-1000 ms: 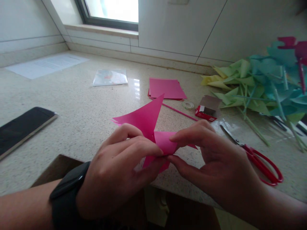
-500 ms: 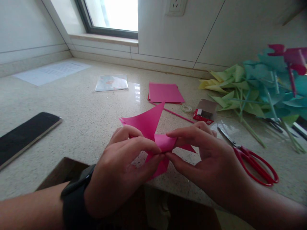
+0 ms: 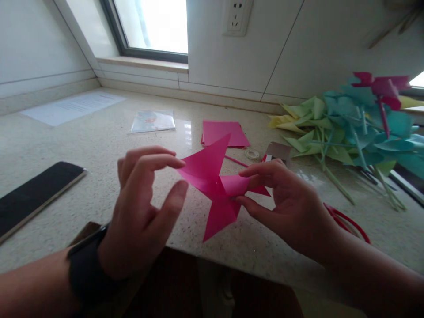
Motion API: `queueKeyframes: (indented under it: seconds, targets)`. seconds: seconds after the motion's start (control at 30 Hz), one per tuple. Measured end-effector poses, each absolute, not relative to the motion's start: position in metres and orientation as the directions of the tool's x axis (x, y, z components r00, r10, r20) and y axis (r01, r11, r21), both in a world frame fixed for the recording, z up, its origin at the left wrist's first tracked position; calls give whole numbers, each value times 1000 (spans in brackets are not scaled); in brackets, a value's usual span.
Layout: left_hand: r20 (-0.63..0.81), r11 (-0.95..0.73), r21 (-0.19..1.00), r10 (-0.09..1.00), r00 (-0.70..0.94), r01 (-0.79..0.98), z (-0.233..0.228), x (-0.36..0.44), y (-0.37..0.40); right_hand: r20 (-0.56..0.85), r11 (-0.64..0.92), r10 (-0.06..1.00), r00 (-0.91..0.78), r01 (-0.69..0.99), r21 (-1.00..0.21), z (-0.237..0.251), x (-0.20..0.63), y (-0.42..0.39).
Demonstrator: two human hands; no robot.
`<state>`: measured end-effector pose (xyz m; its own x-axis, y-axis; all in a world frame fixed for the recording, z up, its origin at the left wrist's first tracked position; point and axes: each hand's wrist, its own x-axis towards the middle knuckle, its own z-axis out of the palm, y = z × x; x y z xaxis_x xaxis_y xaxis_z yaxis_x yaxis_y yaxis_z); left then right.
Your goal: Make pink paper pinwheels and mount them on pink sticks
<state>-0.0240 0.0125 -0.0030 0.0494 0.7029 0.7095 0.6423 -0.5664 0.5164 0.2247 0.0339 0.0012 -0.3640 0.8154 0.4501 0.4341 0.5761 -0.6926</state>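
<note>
A pink paper pinwheel (image 3: 212,185), partly folded, is held above the front edge of the stone counter (image 3: 99,145). My right hand (image 3: 288,207) pinches its centre, where one corner is curled over. My left hand (image 3: 142,212) is just left of it with fingers spread; its fingertips touch the tip of one upright pink flap without gripping it. A black watch is on my left wrist.
A stack of pink paper squares (image 3: 223,132), a pink stick (image 3: 236,160), a tape roll (image 3: 251,154) and a small red box (image 3: 277,152) lie behind. Red scissors (image 3: 347,221) are right, a phone (image 3: 35,194) left. Finished pinwheels (image 3: 357,123) pile at the far right.
My left hand let go of the pinwheel's centre and opened, moving left. My right hand lifted the pinwheel a little. The view tilted up.
</note>
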Motion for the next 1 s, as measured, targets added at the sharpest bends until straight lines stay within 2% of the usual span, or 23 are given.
queueKeyframes:
  seconds: [0.03,0.1,0.2,0.27,0.4,0.6,0.87,1.0]
  targets:
    - [712,-559,573,702,-25,599,-5,-27,18,449,582,810,-376,431,-690,2,229,38]
    - [610,-498,706,789,-74,503,-10,-32,28,453,606,793,-407,445,-660,4,237,46]
    - [491,-470,818,871,25,331,-17,-36,38,468,651,758,-455,483,-585,7,246,54]
    - [466,-467,838,882,73,283,-19,-38,40,459,672,740,-492,502,-544,8,250,58]
    - [469,-489,800,871,145,347,-15,-37,40,430,693,719,-546,522,-497,9,254,62]
    - [513,-553,673,828,228,492,-16,-37,45,406,676,732,-548,505,-537,9,259,68]
    - [491,-693,523,721,490,496,-10,-44,43,375,664,739,-560,508,-550,7,265,73]
    - [466,-713,499,700,541,493,-4,-47,43,355,663,740,-571,532,-528,10,263,72]
